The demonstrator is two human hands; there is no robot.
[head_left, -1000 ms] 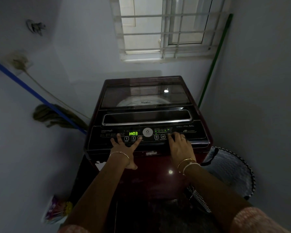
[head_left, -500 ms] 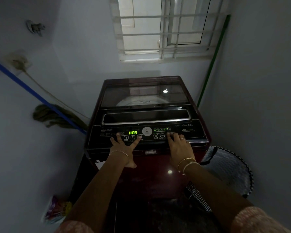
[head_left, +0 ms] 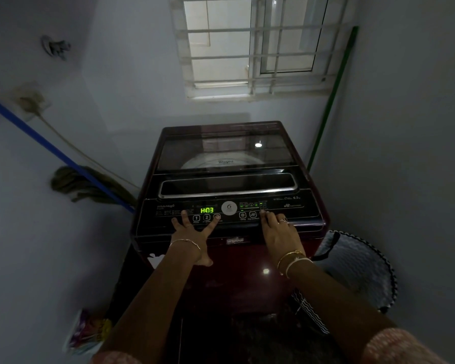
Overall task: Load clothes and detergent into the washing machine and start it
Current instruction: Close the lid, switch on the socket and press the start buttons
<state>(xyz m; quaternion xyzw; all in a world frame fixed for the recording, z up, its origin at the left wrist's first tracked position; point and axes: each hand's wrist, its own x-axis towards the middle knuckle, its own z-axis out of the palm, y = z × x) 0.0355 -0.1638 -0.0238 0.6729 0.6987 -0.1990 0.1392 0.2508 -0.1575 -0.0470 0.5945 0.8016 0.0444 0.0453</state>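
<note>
Looks late in the job. Standing at the washing machine (head_left: 247, 271), with the glass lid (head_left: 226, 151) lowered flat just beyond both hands and the control panel (head_left: 302, 210) lit directly under them. Reads H:03 in green on the display (head_left: 207, 210), just past the left hand's fingers, so powered on and apparently in the middle of setting up.

Left hand (head_left: 192, 231) laid open on the panel, fingers straight and spread, holding nothing. Index fingertip (head_left: 216, 218) resting on the third button in the row below the display. Right hand (head_left: 280, 232) likewise open and flat, gripping nothing, leading fingertip (head_left: 262, 213) touching a button under a column of small indicator lights.

Judging by the closed lid, loading probably done — though cannot confirm clothes or detergent inside, as only a pale drum rim shows through the dark glass. Laundry basket (head_left: 357, 261) on the floor near the right wrist; hard to tell whether anything remains in it. Colourful packet (head_left: 87, 329) on the floor well to the outside of the left forearm, contents unreadable.

Left to do, as far as can be judged: finish choosing settings and press start. No sign of water or a turning drum yet.
</note>
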